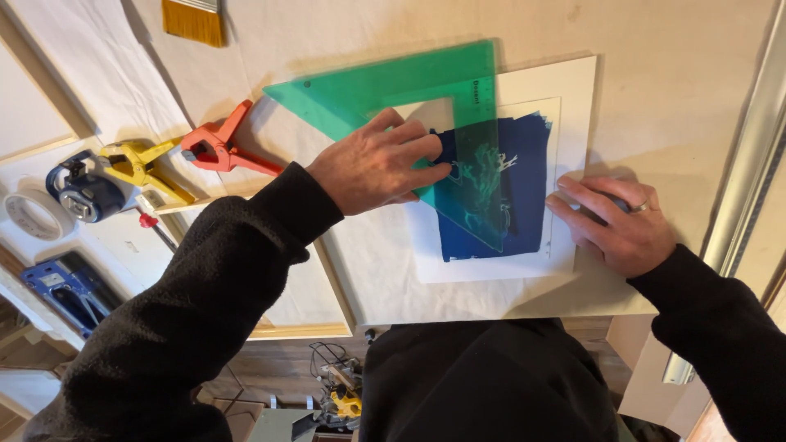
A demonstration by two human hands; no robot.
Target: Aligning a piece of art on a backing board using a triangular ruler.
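Fingers of your left hand (372, 164) press flat, slightly spread, on the green triangle (409, 98), apex pointing left; your right hand (618, 221) hides something dark.

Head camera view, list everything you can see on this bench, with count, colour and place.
set square: one, clear green, over the print
print: one, dark blue on white paper, centre right
mount board: one, cream, under the print
spring clamps: orange and yellow, left
tape roll: one, white, far left
brush: one, tan bristles, top edge
left hand: flat on the set square
right hand: pressing the mount board's right edge, ring on one finger
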